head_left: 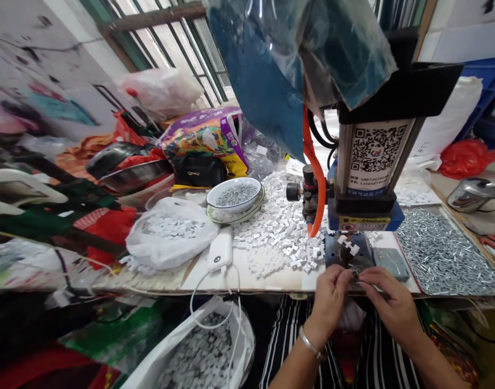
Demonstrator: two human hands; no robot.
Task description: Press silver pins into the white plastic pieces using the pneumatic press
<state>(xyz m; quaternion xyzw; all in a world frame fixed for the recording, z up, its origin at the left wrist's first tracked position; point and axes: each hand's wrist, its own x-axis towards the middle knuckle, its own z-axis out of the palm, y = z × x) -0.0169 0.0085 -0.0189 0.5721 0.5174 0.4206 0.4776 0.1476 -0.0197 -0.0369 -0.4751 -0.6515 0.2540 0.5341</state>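
Observation:
Both hands meet at the table's front edge, just before the base of a pneumatic press (pixel 372 162). My left hand (pixel 332 289), with a bangle on its wrist, has its fingers pinched together near a dark metal fixture (pixel 331 253). Close beside it, my right hand (pixel 387 292) is also closed at the fingertips. What the fingertips hold is too small to make out. A few white plastic pieces (pixel 348 245) sit on the fixture beneath the press head. Many more white pieces (pixel 279 232) are heaped to the left. At the right lies a tray full of metal pins (pixel 445 248).
A white power bank (pixel 220 249) with a cable lies left of the heap. Behind it are a bowl of pins (pixel 235 195) and a plastic bag of pieces (pixel 172 232). An open sack (pixel 207 346) hangs below the edge. A metal cup (pixel 474 194) stands at right.

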